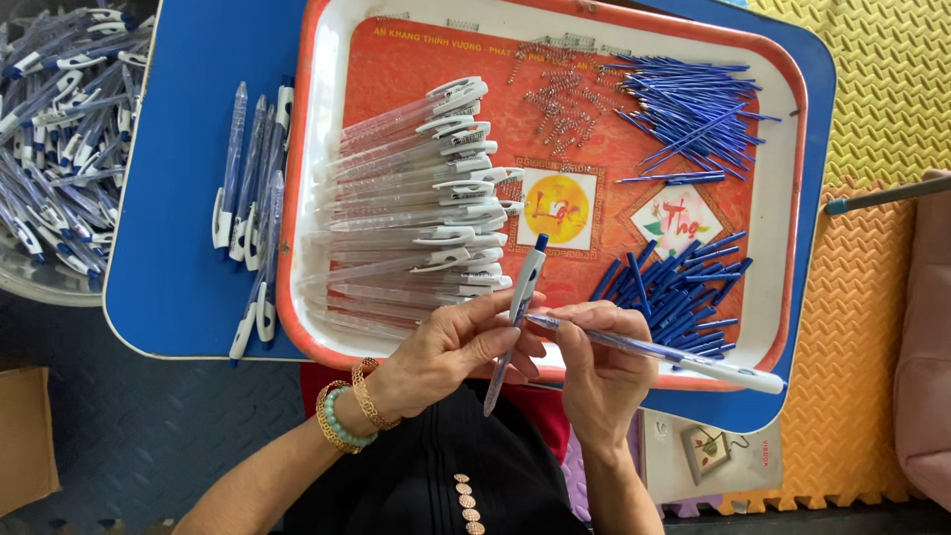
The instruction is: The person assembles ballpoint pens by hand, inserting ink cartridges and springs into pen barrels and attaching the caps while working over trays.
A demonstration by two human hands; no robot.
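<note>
My left hand [451, 349] holds a finished pen [519, 312] upright-tilted, blue button end pointing away, tip toward me. My right hand [602, 359] grips a clear pen barrel [684, 357] with a white clip end pointing right, and a blue refill shows inside it. Both hands meet at the near rim of a red tray with a white rim [307, 188]. On the tray lie a stack of empty clear barrels [416, 208], small metal springs [555, 99], thin blue refills [693, 104] and short blue plastic parts [684, 292].
The tray sits on a blue tabletop [188, 228]. Several assembled pens [253, 208] lie left of the tray. A bowl of many finished pens [59, 129] stands at far left. Yellow and orange foam mats [872, 297] cover the floor to the right.
</note>
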